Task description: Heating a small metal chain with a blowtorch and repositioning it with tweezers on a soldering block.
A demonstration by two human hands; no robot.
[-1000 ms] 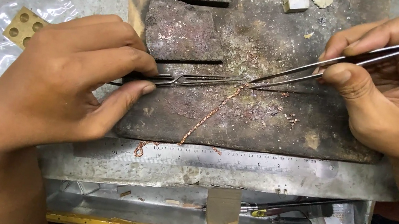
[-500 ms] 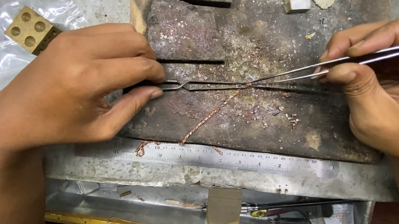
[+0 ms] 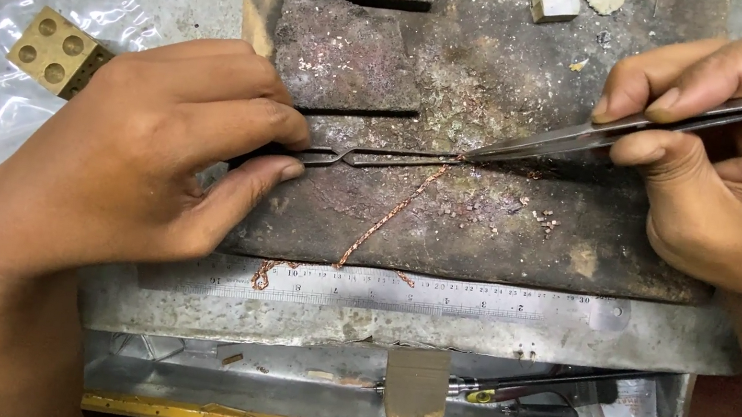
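Pinching tweezers [image 3: 397,158], both hands' fingers [image 3: 255,139] curled.

Left hand [image 3: 136,156] shifted slightly right; brass block [image 3: 59,51] more exposed.

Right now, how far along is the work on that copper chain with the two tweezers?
Already made: a long run of linked copper chain trails across the dark block onto the steel ruler. In hand: the left hand and right hand each hold tweezers, dark tweezers and silver tweezers, tips meeting at the chain's upper end. How much remains cannot be told.
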